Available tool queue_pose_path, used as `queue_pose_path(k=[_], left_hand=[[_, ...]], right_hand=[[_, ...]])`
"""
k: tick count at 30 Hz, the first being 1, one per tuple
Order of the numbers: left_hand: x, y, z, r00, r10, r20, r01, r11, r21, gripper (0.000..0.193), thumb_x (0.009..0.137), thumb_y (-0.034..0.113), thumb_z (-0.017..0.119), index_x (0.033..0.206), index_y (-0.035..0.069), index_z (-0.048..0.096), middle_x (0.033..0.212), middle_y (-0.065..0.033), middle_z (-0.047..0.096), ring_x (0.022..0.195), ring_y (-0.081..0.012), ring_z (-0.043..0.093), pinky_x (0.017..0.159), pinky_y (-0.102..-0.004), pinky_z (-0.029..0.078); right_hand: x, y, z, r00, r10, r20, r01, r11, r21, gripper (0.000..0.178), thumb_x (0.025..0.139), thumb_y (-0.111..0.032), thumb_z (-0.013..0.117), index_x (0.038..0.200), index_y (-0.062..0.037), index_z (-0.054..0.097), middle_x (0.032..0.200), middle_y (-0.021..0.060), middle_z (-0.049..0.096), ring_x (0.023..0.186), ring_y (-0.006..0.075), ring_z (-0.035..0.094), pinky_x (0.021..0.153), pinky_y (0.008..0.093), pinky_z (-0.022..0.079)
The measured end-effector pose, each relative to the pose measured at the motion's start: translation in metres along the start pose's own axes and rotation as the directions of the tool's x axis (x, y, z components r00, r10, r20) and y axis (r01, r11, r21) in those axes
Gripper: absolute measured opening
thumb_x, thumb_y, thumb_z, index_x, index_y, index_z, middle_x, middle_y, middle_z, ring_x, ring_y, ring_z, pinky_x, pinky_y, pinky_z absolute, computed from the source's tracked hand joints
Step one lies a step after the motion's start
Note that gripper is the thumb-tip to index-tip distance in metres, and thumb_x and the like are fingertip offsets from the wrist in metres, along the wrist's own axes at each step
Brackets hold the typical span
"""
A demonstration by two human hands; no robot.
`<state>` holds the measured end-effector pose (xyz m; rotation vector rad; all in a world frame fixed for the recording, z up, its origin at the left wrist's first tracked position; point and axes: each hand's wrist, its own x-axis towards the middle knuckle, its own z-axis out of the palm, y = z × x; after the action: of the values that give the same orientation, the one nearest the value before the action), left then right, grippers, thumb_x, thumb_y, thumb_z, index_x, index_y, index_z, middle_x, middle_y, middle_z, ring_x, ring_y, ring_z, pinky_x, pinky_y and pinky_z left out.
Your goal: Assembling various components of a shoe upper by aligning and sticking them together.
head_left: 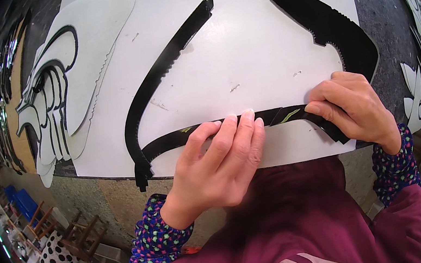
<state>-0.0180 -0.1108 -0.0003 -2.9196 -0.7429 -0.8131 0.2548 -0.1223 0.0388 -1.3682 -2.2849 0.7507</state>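
Together, both hands worked one black strip (168, 142) on a white board (262, 40) — left hand (220, 157) fingers flat, pressing it; right hand (352, 103) pinching it.

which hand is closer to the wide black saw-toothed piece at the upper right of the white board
Right. The right hand lies just below the wide black piece; the left hand sits lower and further left, on the black strip.

The white sheet (242, 55) has a big bare middle where a hand can move about. A long black strip (158, 79) curves down its left side, and a wide black piece (332, 29) lies at the right (both flat). White cut-outs (51, 101) pile up farther left.
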Motion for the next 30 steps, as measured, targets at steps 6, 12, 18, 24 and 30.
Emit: queue_pose_path(k=[6, 12, 18, 24, 30], left_hand=[[0.0004, 0.0001, -0.0001, 1.0, -0.002, -0.002, 0.002, 1.0, -0.001, 0.022, 0.085, 0.006, 0.065, 0.105, 0.001, 0.073, 0.108, -0.0098, 0.07, 0.097, -0.0197, 0.064, 0.079, -0.0327, 0.052], [0.0029, 0.0021, -0.0022, 1.0, -0.026, 0.003, 0.026, 1.0, -0.011, 0.025, 0.08, 0.006, 0.068, 0.103, 0.003, 0.075, 0.105, -0.0087, 0.072, 0.096, -0.0197, 0.065, 0.076, -0.0323, 0.053], [0.0026, 0.0014, -0.0012, 1.0, -0.027, 0.002, 0.027, 0.999, -0.019, 0.025, 0.08, 0.006, 0.067, 0.103, 0.003, 0.076, 0.105, -0.0087, 0.072, 0.096, -0.0197, 0.065, 0.076, -0.0323, 0.053], [0.0006, 0.0, -0.0015, 1.0, -0.009, 0.004, 0.009, 1.0, -0.007, 0.023, 0.084, 0.006, 0.064, 0.106, 0.001, 0.073, 0.107, -0.01, 0.071, 0.096, -0.0189, 0.065, 0.08, -0.0324, 0.052], [0.0004, -0.0007, -0.0009, 1.0, -0.007, -0.005, 0.007, 1.0, -0.015, 0.023, 0.085, 0.006, 0.064, 0.105, 0.001, 0.073, 0.106, -0.0101, 0.071, 0.095, -0.0187, 0.065, 0.082, -0.0328, 0.051]], right_hand=[[0.0, -0.0012, -0.0002, 1.0, 0.01, 0.005, -0.01, 1.0, -0.007, 0.013, 0.088, -0.014, 0.072, 0.084, -0.0061, 0.062, 0.062, 0.0077, 0.057, 0.054, 0.0276, 0.055, 0.055, 0.0367, 0.042], [-0.002, -0.0001, -0.0009, 1.0, 0.014, 0.019, -0.014, 1.0, 0.0, 0.012, 0.087, -0.013, 0.072, 0.084, -0.0043, 0.063, 0.067, 0.0077, 0.059, 0.057, 0.0258, 0.053, 0.056, 0.0361, 0.041], [-0.0011, -0.0008, 0.0002, 1.0, 0.015, 0.017, -0.015, 1.0, -0.014, 0.012, 0.086, -0.012, 0.073, 0.084, -0.0044, 0.064, 0.068, 0.0075, 0.06, 0.057, 0.0256, 0.053, 0.056, 0.036, 0.042], [-0.0013, -0.0008, -0.0012, 1.0, 0.008, 0.016, -0.008, 1.0, -0.022, 0.012, 0.086, -0.013, 0.073, 0.084, -0.0066, 0.064, 0.065, 0.0072, 0.059, 0.056, 0.0266, 0.053, 0.056, 0.0366, 0.043], [-0.0009, -0.0011, -0.0045, 0.999, 0.021, 0.044, -0.02, 1.0, -0.013, 0.012, 0.085, -0.012, 0.074, 0.085, -0.0057, 0.064, 0.066, 0.0073, 0.059, 0.057, 0.026, 0.053, 0.056, 0.0366, 0.042]])
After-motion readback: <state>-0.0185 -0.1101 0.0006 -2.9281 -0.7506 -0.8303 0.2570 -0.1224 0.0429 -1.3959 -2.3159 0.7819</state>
